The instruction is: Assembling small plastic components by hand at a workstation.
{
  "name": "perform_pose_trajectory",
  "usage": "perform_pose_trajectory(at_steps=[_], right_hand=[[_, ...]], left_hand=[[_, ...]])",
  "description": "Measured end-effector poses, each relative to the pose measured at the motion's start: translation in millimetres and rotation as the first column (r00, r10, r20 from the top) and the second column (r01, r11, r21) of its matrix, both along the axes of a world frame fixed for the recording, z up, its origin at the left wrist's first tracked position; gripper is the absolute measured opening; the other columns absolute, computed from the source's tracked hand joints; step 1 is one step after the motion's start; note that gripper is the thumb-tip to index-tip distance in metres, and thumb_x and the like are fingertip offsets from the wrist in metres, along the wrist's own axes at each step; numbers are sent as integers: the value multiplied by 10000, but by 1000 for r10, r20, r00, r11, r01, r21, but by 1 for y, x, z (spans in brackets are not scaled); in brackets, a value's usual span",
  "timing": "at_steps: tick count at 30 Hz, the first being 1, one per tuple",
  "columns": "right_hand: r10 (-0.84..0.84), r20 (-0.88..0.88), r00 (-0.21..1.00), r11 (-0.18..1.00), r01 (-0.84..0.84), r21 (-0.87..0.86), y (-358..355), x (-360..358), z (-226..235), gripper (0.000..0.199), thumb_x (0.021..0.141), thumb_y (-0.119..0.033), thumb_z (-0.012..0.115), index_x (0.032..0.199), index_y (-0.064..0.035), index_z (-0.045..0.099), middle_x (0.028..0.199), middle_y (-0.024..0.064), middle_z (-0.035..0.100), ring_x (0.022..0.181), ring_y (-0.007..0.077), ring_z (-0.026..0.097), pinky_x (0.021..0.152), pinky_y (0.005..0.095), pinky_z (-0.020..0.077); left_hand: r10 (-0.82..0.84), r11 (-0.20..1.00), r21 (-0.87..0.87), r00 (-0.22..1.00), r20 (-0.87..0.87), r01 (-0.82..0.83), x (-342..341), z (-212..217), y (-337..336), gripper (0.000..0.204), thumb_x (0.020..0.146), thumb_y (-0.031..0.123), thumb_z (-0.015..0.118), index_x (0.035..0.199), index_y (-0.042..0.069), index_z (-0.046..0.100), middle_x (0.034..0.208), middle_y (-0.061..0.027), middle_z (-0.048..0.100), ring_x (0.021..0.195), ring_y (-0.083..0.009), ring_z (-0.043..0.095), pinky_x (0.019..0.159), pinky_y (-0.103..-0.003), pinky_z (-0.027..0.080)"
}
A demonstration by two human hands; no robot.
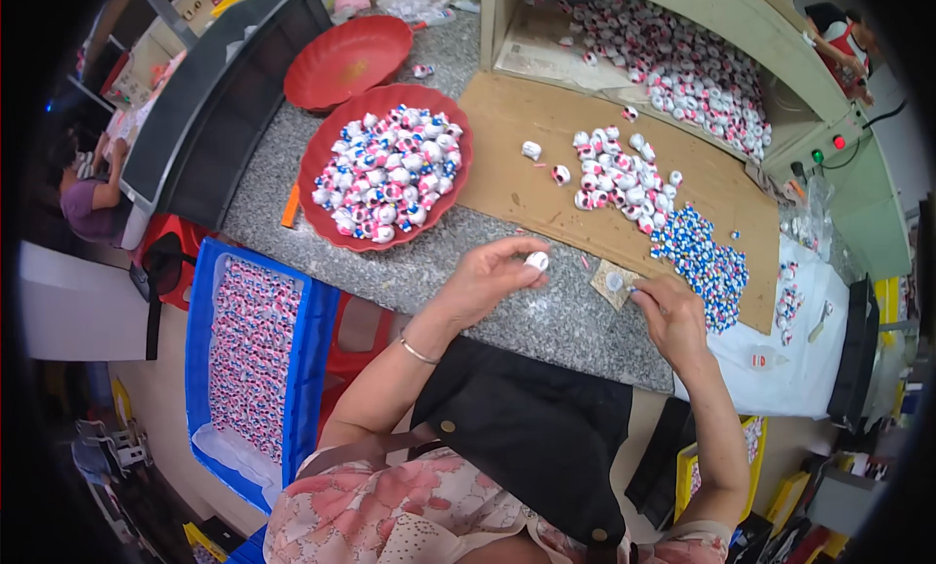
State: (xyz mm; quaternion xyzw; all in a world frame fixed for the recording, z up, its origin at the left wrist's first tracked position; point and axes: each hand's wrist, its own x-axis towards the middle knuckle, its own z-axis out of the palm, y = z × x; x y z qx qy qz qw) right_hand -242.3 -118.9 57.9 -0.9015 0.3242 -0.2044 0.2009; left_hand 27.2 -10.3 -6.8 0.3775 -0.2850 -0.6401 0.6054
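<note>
My left hand (495, 273), over the front of the grey speckled counter, pinches a small white figurine head (537, 261) between thumb and fingertips. My right hand (673, 315) has its thumb and finger pressed together at the edge of a small square tan pad (613, 283), which has a pale round patch in its middle. Whatever sits in that pinch is too small to make out. Just beyond the right hand lies a heap of tiny blue and white pieces (700, 267). A pile of white and pink figurine heads (624, 179) rests on the cardboard sheet (507, 189).
A red scalloped bowl (314, 213) full of figurines stands at left, before another red bowl (336, 62). A blue crate (203, 369) of pink pieces is lower left. More heads fill a shelf box (682, 77) at the back. A small clear bottle (767, 357) lies on white sheeting.
</note>
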Motion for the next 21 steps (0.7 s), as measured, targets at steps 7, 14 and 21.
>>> perform_pose_trajectory(at_steps=[7, 14, 21], right_hand=[[156, -266, 951, 963, -207, -174, -12, 28, -2, 116, 814, -8, 676, 929, -26, 683, 790, 128, 622, 713, 328, 641, 627, 425, 500], [132, -141, 981, 971, -157, -181, -9, 27, -1, 115, 809, 4, 673, 921, -21, 673, 768, 133, 597, 699, 336, 629, 606, 427, 490], [-123, 181, 976, 969, 79, 235, 8, 22, 4, 127, 881, -16, 677, 1004, 12, 697, 817, 104, 686, 714, 202, 661, 644, 300, 526]], left_hand=[[14, 999, -48, 973, 228, -3, -10, 18, 15, 343, 889, -49, 681, 1222, -33, 602, 1092, -45, 634, 997, -108, 651, 878, -251, 551], [136, 982, -180, 873, 469, -57, -32, 24, -2, 325, 840, -89, 709, 1152, -32, 638, 1086, -71, 629, 976, -138, 670, 870, -265, 579], [292, 932, -355, 731, 617, -73, -57, 11, -19, 353, 804, -73, 735, 1140, -4, 654, 1112, -121, 652, 928, -178, 700, 809, -276, 615]])
